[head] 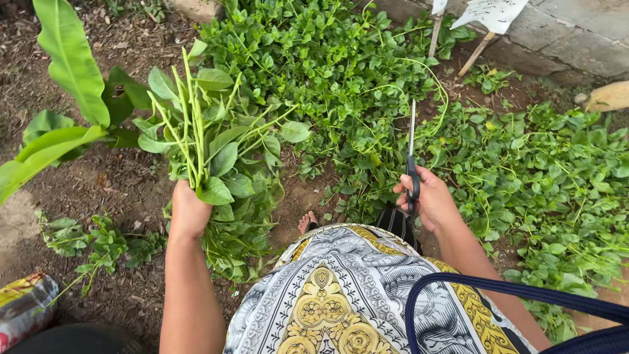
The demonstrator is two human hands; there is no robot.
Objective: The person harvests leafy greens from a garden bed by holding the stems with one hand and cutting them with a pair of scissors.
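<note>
My left hand (pixel 189 211) grips a thick bunch of cut leafy green stems (pixel 209 141), held upright over bare soil. My right hand (pixel 429 196) holds a pair of scissors (pixel 411 157) with black handles, the shut metal blades pointing away from me over the low green vine patch (pixel 367 85). The two hands are well apart, left over the earth, right at the edge of the plants.
Bare brown soil (pixel 118 177) lies at left with a broad-leaved plant (pixel 65 72). Stone slabs (pixel 576 39) and two stakes with paper signs (pixel 491 13) stand at top right. My patterned garment (pixel 341 295), a dark blue strap (pixel 524 295) and sandalled toes (pixel 308 221) fill the bottom.
</note>
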